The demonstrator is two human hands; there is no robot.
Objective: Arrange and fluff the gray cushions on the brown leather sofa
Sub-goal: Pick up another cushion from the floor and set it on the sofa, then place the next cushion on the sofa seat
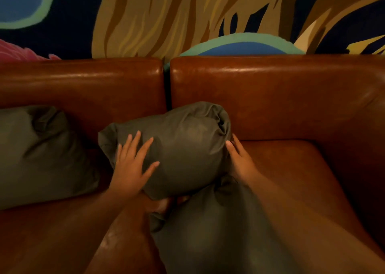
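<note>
A gray cushion (177, 148) is held against the backrest of the brown leather sofa (270, 98), near the gap between its two back sections. The left hand (131, 167) is laid flat on the cushion's front, its fingers (145, 148) spread and straight. The right hand (241, 161) is pressed against the cushion's right end with fingers extended. A second cushion (41, 153) is leaned at the left, and a third (225, 232) is seen below, between the forearms.
</note>
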